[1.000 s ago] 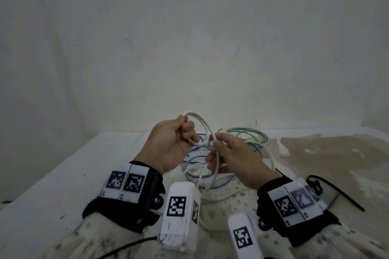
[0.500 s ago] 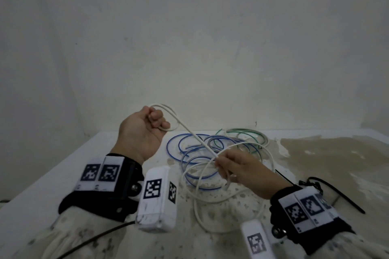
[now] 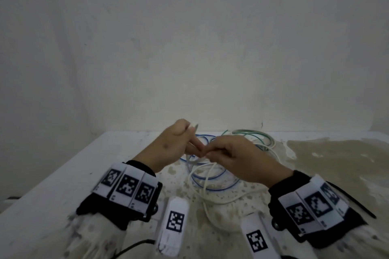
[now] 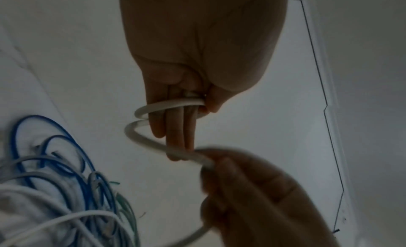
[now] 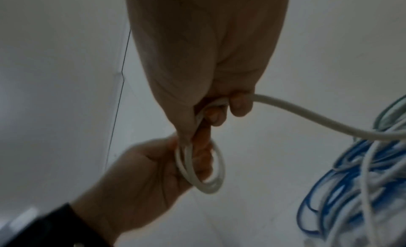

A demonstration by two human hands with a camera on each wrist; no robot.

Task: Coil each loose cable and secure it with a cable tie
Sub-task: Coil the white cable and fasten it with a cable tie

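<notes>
Above the blue cable (image 3: 212, 183), the left hand (image 3: 168, 147) holds white round cable (image 4: 167, 105) loops; the right hand (image 3: 242, 157) pinches its strand.

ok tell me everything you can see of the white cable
The white cable is a smooth, round, plastic-looking cord. A couple of small loops ring the straight fingers of the left hand, with the thumb pinning them. The right hand pinches the next stretch beside those fingertips. The rest trails down to the speckled table, lying loose over the blue cable.
</notes>
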